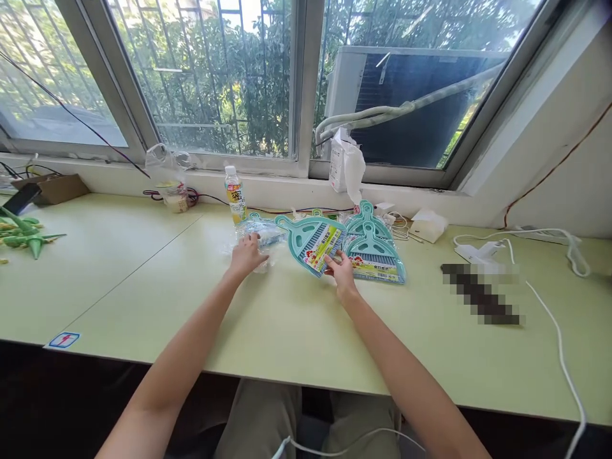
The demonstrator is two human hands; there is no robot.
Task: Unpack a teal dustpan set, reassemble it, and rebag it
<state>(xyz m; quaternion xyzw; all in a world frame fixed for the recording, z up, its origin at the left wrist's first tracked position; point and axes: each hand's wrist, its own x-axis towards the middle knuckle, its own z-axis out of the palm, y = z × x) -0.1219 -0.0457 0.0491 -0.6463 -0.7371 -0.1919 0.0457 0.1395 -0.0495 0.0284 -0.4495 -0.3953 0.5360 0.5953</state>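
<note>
My right hand (pixel 340 271) grips the lower edge of a teal dustpan and brush set (pixel 313 241), thumb on its yellow printed label. The set is tilted, its handle pointing up and left. My left hand (pixel 246 256) rests over crinkled clear plastic packaging (pixel 275 234), thumb stretched out to the right and fingers apart; its fingertips are partly hidden. Inside or under that plastic is something teal and blue. Right of my right hand, more teal dustpan sets (pixel 375 258) lie overlapped on the table, with labels showing.
A drink bottle (pixel 236 196) stands behind my left hand. Along the sill are a plastic bag with a cup (pixel 174 194), a tissue pack (pixel 345 162) and cables. A white cable (pixel 557 338) and a blurred dark object (pixel 480 294) lie right on the pale green table (pixel 287 338).
</note>
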